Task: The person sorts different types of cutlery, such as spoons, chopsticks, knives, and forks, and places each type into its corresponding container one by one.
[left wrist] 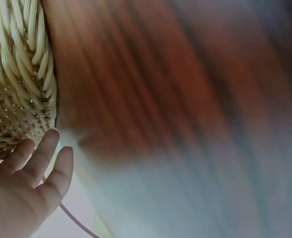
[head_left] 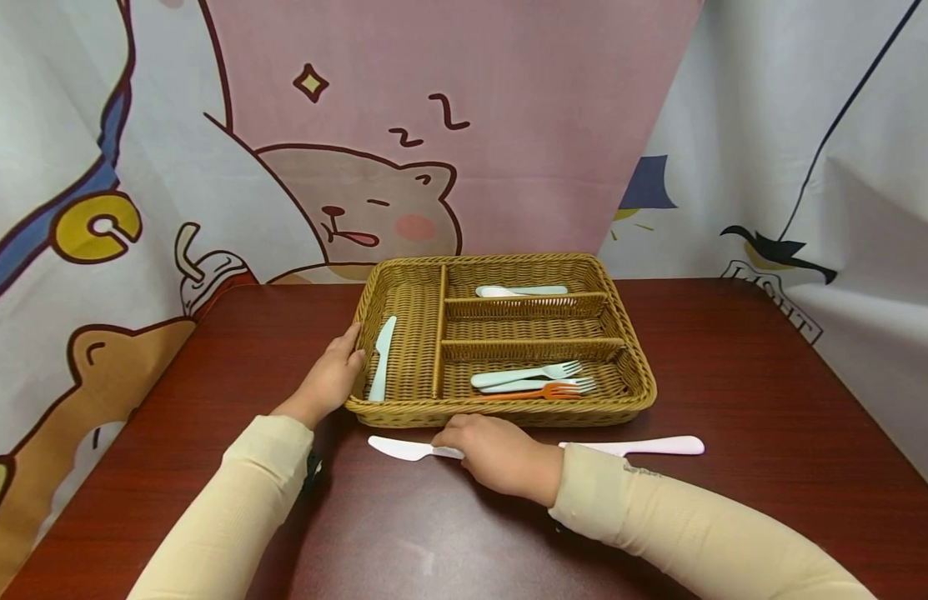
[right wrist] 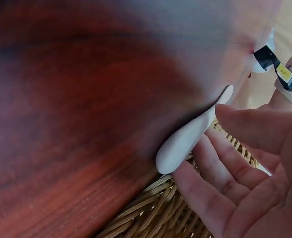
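Observation:
A woven cutlery basket (head_left: 439, 333) stands on the table. My left hand (head_left: 328, 379) rests against its left side, fingers loosely extended along the outer wall, as the left wrist view also shows. In front of the basket, my right hand (head_left: 504, 458) pinches a white knife (head_left: 399, 448) near its neck. The blade points left, and the palm hides the handle in the head view. The right wrist view shows the thumb (right wrist: 245, 124) on the knife's narrow part and the fingers beside its rounded end. A second, pinkish-white knife (head_left: 666, 446) is partly covered by the right sleeve.
A pale green knife (head_left: 383, 358) lies in the basket's left compartment. Pale green forks (head_left: 524, 375) and an orange fork (head_left: 554, 392) share the front right compartment; a spoon (head_left: 501, 292) is among pale cutlery at the back. A printed curtain (head_left: 546, 125) hangs behind the table.

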A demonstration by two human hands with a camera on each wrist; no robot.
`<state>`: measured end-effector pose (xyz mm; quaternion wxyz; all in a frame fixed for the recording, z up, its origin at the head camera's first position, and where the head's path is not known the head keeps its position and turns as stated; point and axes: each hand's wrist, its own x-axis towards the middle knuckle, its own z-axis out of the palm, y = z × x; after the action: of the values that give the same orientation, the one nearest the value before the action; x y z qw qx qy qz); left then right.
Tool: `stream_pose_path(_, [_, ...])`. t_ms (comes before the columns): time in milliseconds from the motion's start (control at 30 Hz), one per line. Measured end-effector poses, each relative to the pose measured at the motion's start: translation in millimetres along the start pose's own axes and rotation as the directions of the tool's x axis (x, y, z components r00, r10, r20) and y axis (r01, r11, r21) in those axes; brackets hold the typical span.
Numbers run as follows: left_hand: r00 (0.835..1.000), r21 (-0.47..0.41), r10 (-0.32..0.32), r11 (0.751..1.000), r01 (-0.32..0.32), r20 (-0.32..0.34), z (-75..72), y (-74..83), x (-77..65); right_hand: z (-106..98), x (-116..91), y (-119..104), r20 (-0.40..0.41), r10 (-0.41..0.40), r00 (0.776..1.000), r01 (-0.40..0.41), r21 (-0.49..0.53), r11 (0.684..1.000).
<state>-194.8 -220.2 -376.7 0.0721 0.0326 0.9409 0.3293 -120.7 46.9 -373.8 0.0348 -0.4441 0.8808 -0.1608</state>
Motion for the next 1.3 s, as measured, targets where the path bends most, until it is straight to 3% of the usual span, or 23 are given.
stream_pose_path(200, [1.000,0.006,0.006,1.000,-0.006,0.003,0.4,-0.9,0.7,2.3,-0.3,-0.7,-0.019,-0.003,1.000,0.002,-0.024,1.000])
stream_pose_path(667, [1.000,-0.002,0.004,1.000,-0.004,-0.002,0.9,-1.7,-0.5,1.9,3.4,-5.1,0.017,0.018,1.000,-0.017,-0.053,0.998])
stream_pose_path(1300, [1.000,-0.002,0.013,1.000,-0.013,-0.009,1.6,-1.4,-1.6,-4.0,0.7,-7.1,0.040,0.062,0.997,-0.065,0.089,0.994])
